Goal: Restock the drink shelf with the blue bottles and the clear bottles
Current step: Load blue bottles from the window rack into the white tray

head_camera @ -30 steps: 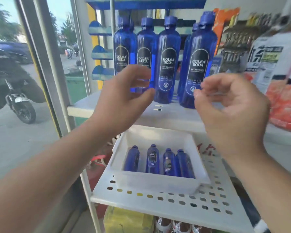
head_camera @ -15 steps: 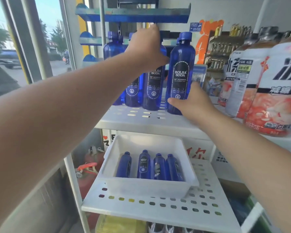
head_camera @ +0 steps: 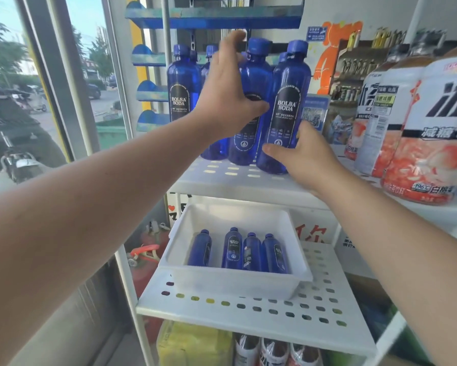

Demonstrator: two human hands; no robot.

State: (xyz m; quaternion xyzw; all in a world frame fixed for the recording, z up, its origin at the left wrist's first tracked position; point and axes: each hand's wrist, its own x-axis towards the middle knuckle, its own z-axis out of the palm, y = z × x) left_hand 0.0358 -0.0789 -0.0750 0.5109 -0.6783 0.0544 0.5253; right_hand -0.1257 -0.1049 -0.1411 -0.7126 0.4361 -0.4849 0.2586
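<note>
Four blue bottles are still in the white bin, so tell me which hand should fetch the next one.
Right. The right hand only rests low against the front bottle, nearest the white bin; the left hand reaches high among the shelf bottles.

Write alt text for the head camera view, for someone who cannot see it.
A person's left hand and right hand touch upright blue plastic soda bottles on a white perforated shelf. Below, a white plastic bin holds four more lying down.
</note>
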